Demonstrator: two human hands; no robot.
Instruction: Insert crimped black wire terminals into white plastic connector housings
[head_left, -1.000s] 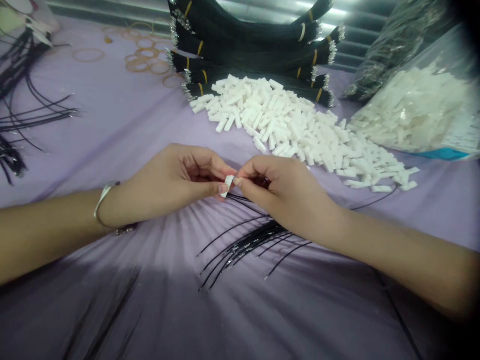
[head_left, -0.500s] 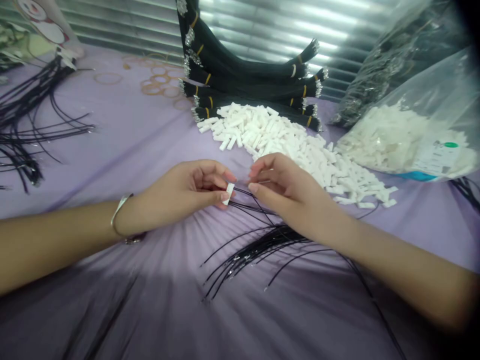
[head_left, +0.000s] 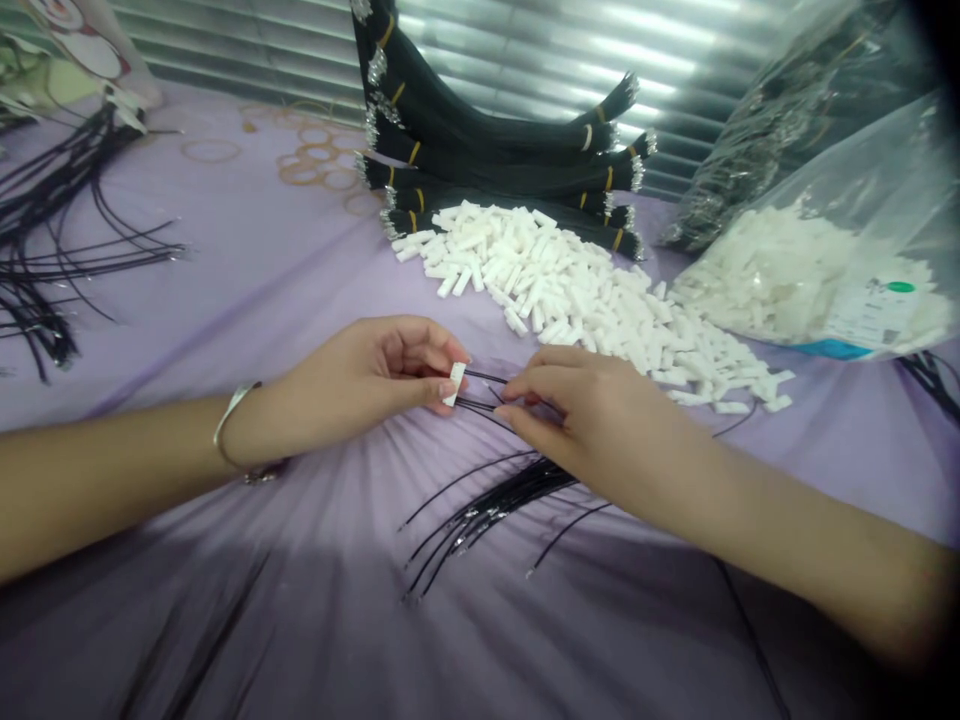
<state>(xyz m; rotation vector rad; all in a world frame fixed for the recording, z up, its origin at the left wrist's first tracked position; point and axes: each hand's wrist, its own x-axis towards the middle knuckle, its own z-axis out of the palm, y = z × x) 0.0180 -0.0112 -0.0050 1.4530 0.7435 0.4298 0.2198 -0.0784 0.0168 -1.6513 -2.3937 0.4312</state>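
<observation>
pinching the white connector (head_left: 454,384), left hand (head_left: 405,370); right hand's (head_left: 570,410) grip partly hidden, can't tell.

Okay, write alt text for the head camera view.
The left hand holds a small white connector with black wires in it; the right hand is at those wires. Behind lie a pile of white connectors and banded black wire bundles.
</observation>
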